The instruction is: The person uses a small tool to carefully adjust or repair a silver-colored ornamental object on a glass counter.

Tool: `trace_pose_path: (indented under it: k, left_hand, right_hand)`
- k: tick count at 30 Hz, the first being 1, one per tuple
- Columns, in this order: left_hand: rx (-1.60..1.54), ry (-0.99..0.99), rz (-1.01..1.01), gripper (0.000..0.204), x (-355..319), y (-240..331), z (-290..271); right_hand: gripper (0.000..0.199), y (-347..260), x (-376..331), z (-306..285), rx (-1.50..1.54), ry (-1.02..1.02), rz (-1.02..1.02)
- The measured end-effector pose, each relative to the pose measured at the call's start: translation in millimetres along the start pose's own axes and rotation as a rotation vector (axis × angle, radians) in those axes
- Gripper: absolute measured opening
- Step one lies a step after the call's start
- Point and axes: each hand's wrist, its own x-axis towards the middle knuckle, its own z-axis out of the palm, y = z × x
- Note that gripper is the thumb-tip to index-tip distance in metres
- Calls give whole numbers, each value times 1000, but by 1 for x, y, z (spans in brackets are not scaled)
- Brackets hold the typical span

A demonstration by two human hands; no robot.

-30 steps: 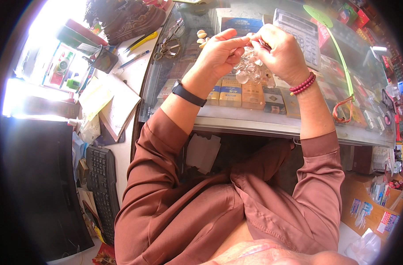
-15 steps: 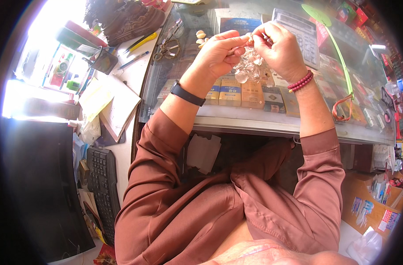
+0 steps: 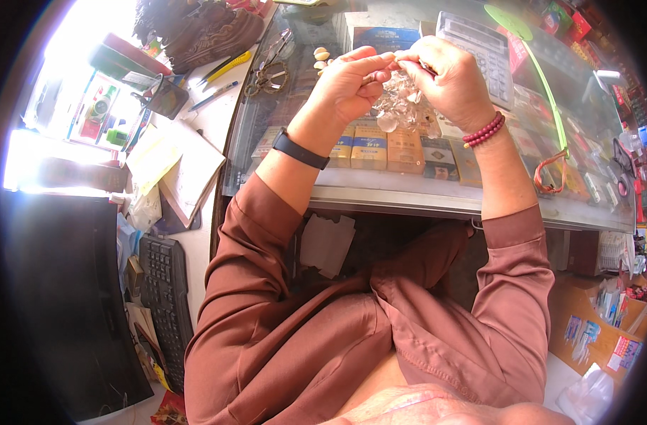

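Observation:
My left hand [image 3: 352, 83] and my right hand [image 3: 447, 74] meet above the glass counter, fingertips touching. Both are closed in a pinch, and whatever small piece sits between them is hidden by the fingers. Right below the fingers lies a loose heap of pale, papery flakes [image 3: 401, 106] that look like garlic skins. Beyond my left hand rest several small cream-coloured pieces [image 3: 322, 57], shaped like peeled garlic cloves. A dark band circles my left wrist and a red bead bracelet my right.
The glass counter [image 3: 380, 183] holds rows of small boxes [image 3: 370, 145] beneath its top. A calculator [image 3: 479, 53], a green fly swatter [image 3: 546, 85] and scissors [image 3: 270, 76] surround the hands. To the left are a yellow cutter [image 3: 230, 67], papers [image 3: 192, 166] and a keyboard [image 3: 164, 283].
My right hand has turned and its fingers have closed in toward my left fingertips. The small pale piece glimpsed between them before is now covered. The heap looks unchanged.

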Motion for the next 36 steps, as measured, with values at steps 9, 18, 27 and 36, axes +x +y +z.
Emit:
trace_pose_path:
  k: [9, 18, 27, 36]
  left_hand:
    - [46, 18, 16, 4, 2, -4, -5]
    - [53, 26, 5, 3, 2, -5, -4]
    - [50, -24, -11, 5, -2, -1, 1]
    - [8, -100, -35, 5, 0, 1, 0]
  right_hand:
    - [11, 0, -3, 4, -5, -39, 6]
    - [14, -4, -3, 9, -49, -5, -6]
    - [8, -3, -3, 11, -7, 71, 70]
    - [10, 9, -1, 0, 182, 135, 243]
